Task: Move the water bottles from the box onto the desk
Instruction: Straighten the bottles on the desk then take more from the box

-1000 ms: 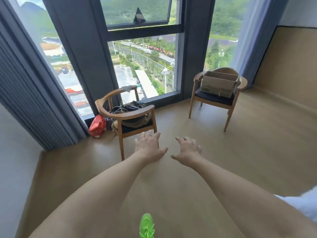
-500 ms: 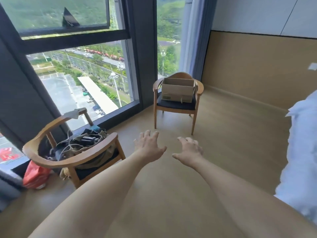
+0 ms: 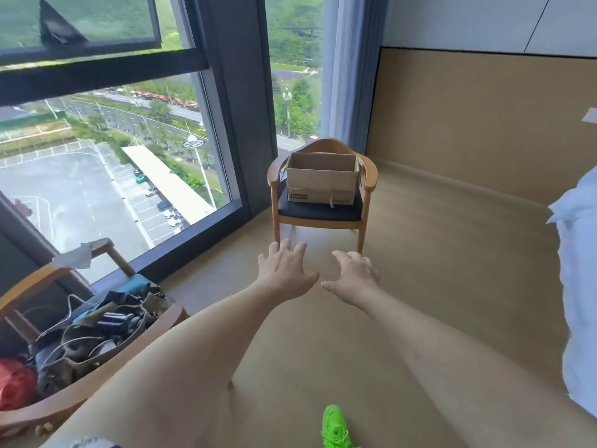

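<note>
An open brown cardboard box (image 3: 322, 181) is sitting on the dark cushioned seat of a wooden armchair (image 3: 323, 212), filling most of the seat between the armrests, with its back edge near the curved backrest. The chair is standing on the tan floor (image 3: 436, 270) beside the dark window frame (image 3: 235, 101) and the blue curtain (image 3: 350, 72). The inside of the box is not showing from this angle, so no water bottles can be made out.

The left hand (image 3: 284, 270) and the right hand (image 3: 353, 274) are reaching forward side by side in the air, palms down, fingers spread and relaxed, gripping nothing, well short of the chair's front legs.

At the lower left, a second wooden armchair (image 3: 80, 392) is carrying a heap of dark bags and cables (image 3: 97, 331), with a red bag (image 3: 16, 383) beside it. A bright green shoe (image 3: 336, 426) is showing at the bottom edge, and white bedding (image 3: 578, 286) is lying along the right edge.
</note>
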`<action>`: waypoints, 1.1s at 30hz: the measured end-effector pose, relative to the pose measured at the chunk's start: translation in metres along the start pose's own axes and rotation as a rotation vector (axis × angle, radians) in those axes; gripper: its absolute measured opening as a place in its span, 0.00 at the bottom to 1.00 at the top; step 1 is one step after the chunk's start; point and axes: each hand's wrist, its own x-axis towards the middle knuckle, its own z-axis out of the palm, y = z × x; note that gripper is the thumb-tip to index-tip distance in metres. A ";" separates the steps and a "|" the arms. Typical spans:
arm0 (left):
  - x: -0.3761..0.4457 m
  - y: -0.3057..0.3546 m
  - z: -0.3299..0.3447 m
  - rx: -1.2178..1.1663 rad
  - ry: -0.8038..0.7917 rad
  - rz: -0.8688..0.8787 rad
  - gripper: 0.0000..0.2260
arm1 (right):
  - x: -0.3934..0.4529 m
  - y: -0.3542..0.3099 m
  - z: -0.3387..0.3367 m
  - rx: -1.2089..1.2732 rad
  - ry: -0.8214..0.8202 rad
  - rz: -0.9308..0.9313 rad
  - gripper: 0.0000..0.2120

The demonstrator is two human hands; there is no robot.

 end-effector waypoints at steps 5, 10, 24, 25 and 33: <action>0.121 0.007 -0.018 0.028 -0.007 -0.030 0.32 | 0.115 0.003 -0.036 0.029 0.001 -0.014 0.37; 0.227 0.014 -0.026 0.008 0.013 -0.045 0.33 | 0.220 0.001 -0.068 0.024 0.011 -0.019 0.36; 0.515 -0.045 -0.011 0.021 -0.041 0.032 0.30 | 0.498 -0.017 -0.066 -0.012 -0.008 0.059 0.35; 0.538 -0.051 -0.011 0.015 -0.052 0.036 0.30 | 0.520 -0.022 -0.067 -0.010 -0.008 0.073 0.35; 0.699 -0.103 -0.017 0.019 -0.154 0.069 0.29 | 0.665 -0.055 -0.073 -0.002 -0.019 0.174 0.36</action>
